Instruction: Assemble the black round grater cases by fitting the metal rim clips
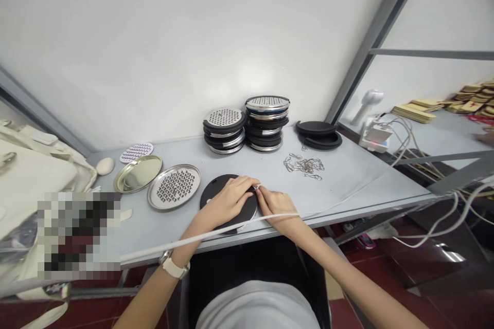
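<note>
Disc [214, 190], blk, lies on counter [235, 165] nr front edge, R of grater [175, 187]; silver edge shows on its R side. L hand [233, 198] palm-down over disc, fingers reaching to R rim, thumb bent in; whether it grips or only presses, can't tell. R hand [278, 205] at same rim, fingers narrow, in a pinch on small bright bit [258, 186], I'd say; bit too small to ID.

Technique (my judgement): L hand = steady weight, so press straight down, palm low; a shove toward body could skid disc off edge. R hand = fine work: short pinch close to rim, small moves, no yanking. Tips of both hands crowd 1 spot & hide it; ease 1 finger aside for a sightline. Cord [239, 225] crosses view in front of both wrists, contact unclear; snag risk, best pushed clear.

Clips [309, 165] in loose heap beyond R hand, likely to tangle, so pick 1 at a time. Behind: 2 stacks [224, 131], then blk covers [318, 136] to their R. Tin [138, 175] just L of grater.
</note>
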A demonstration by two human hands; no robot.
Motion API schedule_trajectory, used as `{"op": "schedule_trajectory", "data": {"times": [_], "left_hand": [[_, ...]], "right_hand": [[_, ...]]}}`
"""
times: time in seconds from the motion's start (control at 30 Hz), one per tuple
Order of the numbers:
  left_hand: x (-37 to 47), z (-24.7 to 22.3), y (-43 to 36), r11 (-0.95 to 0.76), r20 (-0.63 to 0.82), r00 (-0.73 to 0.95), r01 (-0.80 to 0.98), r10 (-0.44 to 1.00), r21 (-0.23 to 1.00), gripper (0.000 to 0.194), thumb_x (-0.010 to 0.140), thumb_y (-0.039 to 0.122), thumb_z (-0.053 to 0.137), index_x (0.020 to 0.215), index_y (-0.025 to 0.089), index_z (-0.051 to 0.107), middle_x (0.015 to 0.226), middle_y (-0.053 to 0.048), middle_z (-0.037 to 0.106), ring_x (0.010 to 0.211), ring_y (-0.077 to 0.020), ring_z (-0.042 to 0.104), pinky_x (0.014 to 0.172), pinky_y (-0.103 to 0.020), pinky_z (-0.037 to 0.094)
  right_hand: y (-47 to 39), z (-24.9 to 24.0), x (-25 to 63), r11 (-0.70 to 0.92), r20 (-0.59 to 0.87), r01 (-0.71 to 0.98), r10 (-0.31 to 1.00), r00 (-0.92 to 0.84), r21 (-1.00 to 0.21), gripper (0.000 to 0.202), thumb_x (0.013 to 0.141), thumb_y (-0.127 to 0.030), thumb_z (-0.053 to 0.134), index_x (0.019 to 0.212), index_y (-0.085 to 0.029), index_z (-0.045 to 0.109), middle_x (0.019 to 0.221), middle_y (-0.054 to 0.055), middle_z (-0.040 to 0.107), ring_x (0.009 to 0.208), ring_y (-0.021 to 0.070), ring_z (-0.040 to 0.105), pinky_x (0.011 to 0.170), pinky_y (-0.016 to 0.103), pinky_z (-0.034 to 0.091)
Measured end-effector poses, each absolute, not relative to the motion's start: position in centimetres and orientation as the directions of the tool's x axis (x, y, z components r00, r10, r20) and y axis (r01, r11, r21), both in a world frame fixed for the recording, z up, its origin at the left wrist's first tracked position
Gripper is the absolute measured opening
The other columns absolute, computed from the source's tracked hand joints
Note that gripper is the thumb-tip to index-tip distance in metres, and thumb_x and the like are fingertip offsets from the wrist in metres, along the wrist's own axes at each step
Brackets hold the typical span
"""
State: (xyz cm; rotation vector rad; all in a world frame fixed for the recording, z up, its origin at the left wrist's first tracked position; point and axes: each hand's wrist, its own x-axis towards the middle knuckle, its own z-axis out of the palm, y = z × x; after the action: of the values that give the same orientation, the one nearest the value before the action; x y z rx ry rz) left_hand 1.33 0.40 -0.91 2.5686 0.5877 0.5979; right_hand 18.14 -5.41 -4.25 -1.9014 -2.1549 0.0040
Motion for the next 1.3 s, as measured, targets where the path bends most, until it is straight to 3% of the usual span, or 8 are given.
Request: {"op": "schedule_trajectory", "data": {"times": [0.27, 0.9, 1.3], "left_hand": [[1.18, -1.08, 0.37, -0.805, 0.288, 0.819, 0.309, 0.496, 0.506, 0.031, 0.097, 0.016, 0.037, 0.127, 0.022, 0.045, 0.125, -0.006, 0.056, 0.119, -0.0180, 0.049, 0.105, -0.038, 0.035], [1.24, -0.96, 0.29, -0.804, 0.269, 0.824, 0.324, 0.499, 0.499, 0.027, 0.098, 0.017, 0.035, 0.122, 0.022, 0.046, 0.117, -0.007, 0.057, 0.113, -0.0190, 0.051, 0.100, -0.037, 0.037], [1.22, -0.99, 0.40, -0.815, 0.299, 0.810, 0.331, 0.504, 0.476, 0.029, 0.098, 0.014, 0.037, 0.124, 0.021, 0.045, 0.121, -0.006, 0.057, 0.116, -0.0175, 0.051, 0.100, -0.034, 0.035]], "right_hand": [[-5.45, -4.29, 18.05, 0.145, 0.192, 0.980, 0.974, -0.118, -0.138, 0.031, 0.099, -0.021, 0.030, 0.104, -0.011, 0.058, 0.072, 0.008, 0.071, 0.059, 0.0176, 0.065, 0.052, 0.027, 0.028], [-5.44, -4.49, 18.09, 0.139, 0.201, 0.975, 0.974, -0.103, -0.174, 0.032, 0.099, -0.023, 0.031, 0.104, -0.012, 0.060, 0.073, 0.008, 0.072, 0.060, 0.0174, 0.066, 0.054, 0.027, 0.030], [-5.57, -4.72, 17.92, 0.167, 0.274, 0.969, 0.955, -0.112, -0.184, 0.032, 0.098, -0.024, 0.032, 0.094, -0.013, 0.061, 0.068, 0.006, 0.070, 0.055, 0.0158, 0.062, 0.054, 0.027, 0.027]]}}
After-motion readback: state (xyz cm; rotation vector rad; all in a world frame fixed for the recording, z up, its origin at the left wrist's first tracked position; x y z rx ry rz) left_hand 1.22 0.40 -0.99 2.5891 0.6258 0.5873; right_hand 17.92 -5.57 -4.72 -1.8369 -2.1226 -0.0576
